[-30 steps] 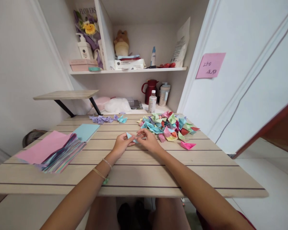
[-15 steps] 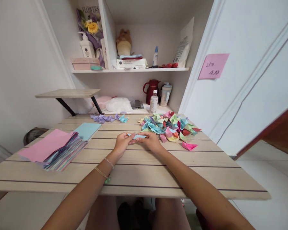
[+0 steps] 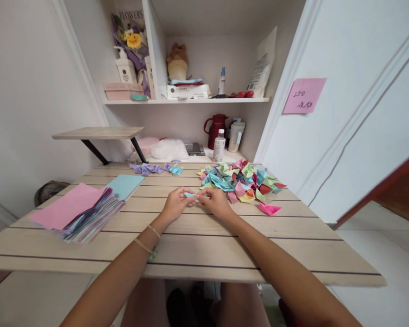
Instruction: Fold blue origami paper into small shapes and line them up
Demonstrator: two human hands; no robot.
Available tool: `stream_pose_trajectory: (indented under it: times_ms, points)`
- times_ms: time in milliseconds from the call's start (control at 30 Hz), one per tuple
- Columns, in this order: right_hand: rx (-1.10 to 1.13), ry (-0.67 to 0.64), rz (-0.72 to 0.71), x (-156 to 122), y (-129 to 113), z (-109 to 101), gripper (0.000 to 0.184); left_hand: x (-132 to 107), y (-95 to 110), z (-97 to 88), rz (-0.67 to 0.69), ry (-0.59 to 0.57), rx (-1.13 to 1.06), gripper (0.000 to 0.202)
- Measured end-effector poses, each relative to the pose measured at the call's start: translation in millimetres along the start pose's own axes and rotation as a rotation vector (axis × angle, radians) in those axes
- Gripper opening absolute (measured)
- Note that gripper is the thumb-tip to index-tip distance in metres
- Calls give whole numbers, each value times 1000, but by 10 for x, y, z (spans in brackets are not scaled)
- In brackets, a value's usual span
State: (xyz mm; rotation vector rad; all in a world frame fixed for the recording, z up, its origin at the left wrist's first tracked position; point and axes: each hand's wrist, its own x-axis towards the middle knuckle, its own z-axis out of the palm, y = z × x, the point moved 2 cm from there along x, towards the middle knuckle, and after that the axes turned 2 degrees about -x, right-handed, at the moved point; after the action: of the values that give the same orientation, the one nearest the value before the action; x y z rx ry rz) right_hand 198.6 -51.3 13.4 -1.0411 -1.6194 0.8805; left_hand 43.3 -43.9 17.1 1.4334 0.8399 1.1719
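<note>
A small piece of light blue folded paper (image 3: 190, 195) is pinched between both hands just above the middle of the table. My left hand (image 3: 176, 204) grips its left end, fingers closed. From the other side my right hand (image 3: 215, 202) holds it, thumb and fingertips meeting the left hand's near the paper's middle. The fingers partly cover the paper, so its full shape is hidden. Just beyond my right hand lies a heap of colourful folded paper boats (image 3: 238, 179), with one bright pink boat (image 3: 269, 209) apart from it at the near right.
A stack of coloured paper sheets (image 3: 85, 213) lies at the left, beside light blue sheets (image 3: 126, 185). Purple folded papers (image 3: 146, 169) and a blue one (image 3: 176, 169) sit at the back. Behind stand a bottle (image 3: 218, 146), a red jug (image 3: 216, 129) and a small raised shelf (image 3: 98, 132).
The fingertips have drawn closer together over the middle of the blue paper, and the right thumb covers more of it. The view has shifted slightly; the other things lie where they were.
</note>
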Motion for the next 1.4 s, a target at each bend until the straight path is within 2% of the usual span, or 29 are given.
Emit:
stream_pose_trajectory:
  times_ms: [100,200,367,500,633,867,933,1067,1233,1400]
  points:
    - [-42,77,-22,-23,-59,29,22,7,-7,15,59,42,-22,36]
    - [-64,130,-29,-29,-102,18,20,34,-21,29,56,62,-69,37]
    - [-73,176,-31,2,-57,-70,31,88,-44,-58,47,157,-119,36]
    - [-154,218,-100,21,9,-116,15,102,-50,-111,69,166,-133,33]
    - [-275,187,-198,7,-12,-113,12,98,-58,-90,49,140,-144,31]
    - [-263,244,-132,13,-4,-174,40,116,-101,-140,70,185,-137,32]
    - [-280,231,-144,10,2,-160,36,113,-125,-170,82,204,-107,33]
    - [-366,134,-204,-31,-26,-47,16,93,-167,-221,85,184,-42,33]
    - [-395,-2,-203,-81,-37,80,15,89,-198,-253,-7,146,-52,34]
    - [-604,-37,-207,-43,-59,-15,11,92,-180,-209,-47,106,-65,33]
